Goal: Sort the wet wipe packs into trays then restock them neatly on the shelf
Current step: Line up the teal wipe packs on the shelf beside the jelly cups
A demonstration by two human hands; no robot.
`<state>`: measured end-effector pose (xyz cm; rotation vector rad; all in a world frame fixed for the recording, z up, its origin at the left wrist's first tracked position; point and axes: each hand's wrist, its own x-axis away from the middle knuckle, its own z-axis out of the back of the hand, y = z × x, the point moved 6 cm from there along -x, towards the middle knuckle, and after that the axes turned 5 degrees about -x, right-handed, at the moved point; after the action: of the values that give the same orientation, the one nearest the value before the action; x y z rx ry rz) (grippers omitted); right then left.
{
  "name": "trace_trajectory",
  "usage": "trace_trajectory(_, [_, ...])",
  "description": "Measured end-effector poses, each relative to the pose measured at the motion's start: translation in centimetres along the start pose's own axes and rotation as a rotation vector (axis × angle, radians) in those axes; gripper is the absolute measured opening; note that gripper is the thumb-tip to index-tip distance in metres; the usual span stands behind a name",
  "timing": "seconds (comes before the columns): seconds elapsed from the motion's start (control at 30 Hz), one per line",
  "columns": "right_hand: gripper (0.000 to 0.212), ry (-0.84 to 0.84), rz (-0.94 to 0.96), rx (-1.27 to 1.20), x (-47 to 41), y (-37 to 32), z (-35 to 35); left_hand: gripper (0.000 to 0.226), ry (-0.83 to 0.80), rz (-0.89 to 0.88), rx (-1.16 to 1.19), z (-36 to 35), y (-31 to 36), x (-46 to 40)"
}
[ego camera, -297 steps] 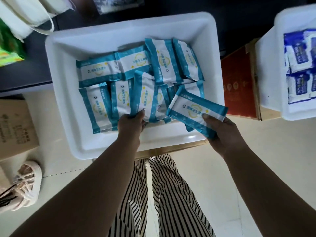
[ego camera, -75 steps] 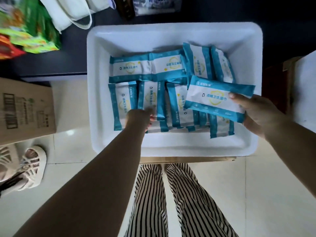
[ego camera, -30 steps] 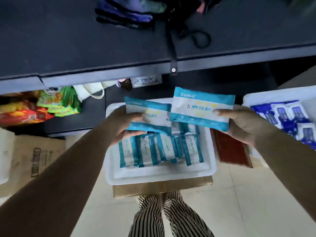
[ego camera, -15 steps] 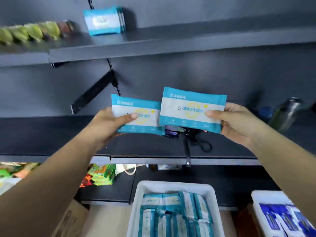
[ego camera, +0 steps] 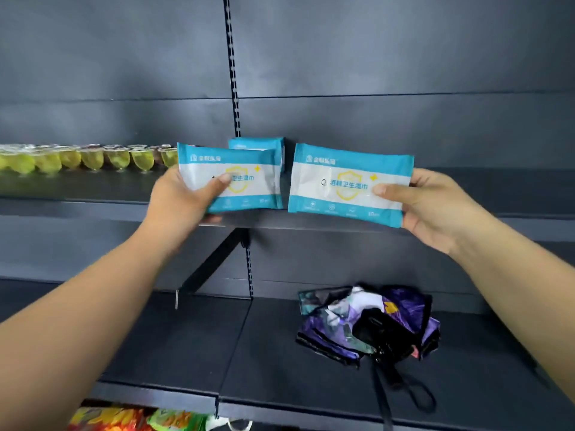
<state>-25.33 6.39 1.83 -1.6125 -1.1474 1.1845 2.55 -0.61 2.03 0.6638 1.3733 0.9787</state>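
Note:
My left hand grips a teal-and-white wet wipe pack by its left end, thumb across the front. My right hand grips a second, identical pack by its right end. Both packs are held upright, side by side, at the front edge of the dark upper shelf. Behind the left pack, a small upright stack of the same teal packs stands on that shelf against the back panel. The trays are out of view.
A row of clear cups with yellow-green contents lines the upper shelf at left. A purple folded bag with a black strap lies on the lower shelf. Colourful snack bags show below. A slotted upright divides the back panel.
Both hands lifted the two packs from tray level up to the upper shelf's front edge. The view tilted up, so the trays dropped out of sight.

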Motion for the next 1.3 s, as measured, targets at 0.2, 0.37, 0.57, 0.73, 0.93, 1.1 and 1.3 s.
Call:
trace_trajectory(0.2, [0.014,0.186,0.016,0.117,-10.1,2.0,-4.3,0.024,0.211,-0.037,-0.142,4.7,-4.3,-7.5])
trace_trajectory(0.37, [0.033,0.25,-0.044,0.15,-19.0,5.1,-8.6,0.02,0.26,-0.051,-0.203,6.7,-7.8,-12.3])
trace_trajectory(0.57, [0.036,0.238,-0.096,0.289,-25.7,8.4,-12.0,0.017,0.285,-0.089,-0.222,6.5,-9.3,-13.3])
trace_trajectory(0.73, [0.035,0.237,-0.029,0.367,-28.7,9.3,-11.9,0.021,0.262,-0.092,-0.303,6.1,-9.4,-13.2])
trace_trajectory(0.93, [0.044,0.332,0.064,0.74,-30.2,9.7,-11.0,0.036,0.353,-0.082,-0.443,6.5,-9.6,-12.9])
trace_trajectory(1.1, [0.041,0.443,0.243,0.745,-26.8,6.1,-13.2,0.038,0.317,-0.12,-0.385,6.3,-9.1,-12.7])
trace_trajectory(1.3, [0.021,-0.448,-0.157,0.172,-20.4,7.5,-21.4,0.043,0.077,-0.19,-0.208,5.2,-8.3,-12.7])
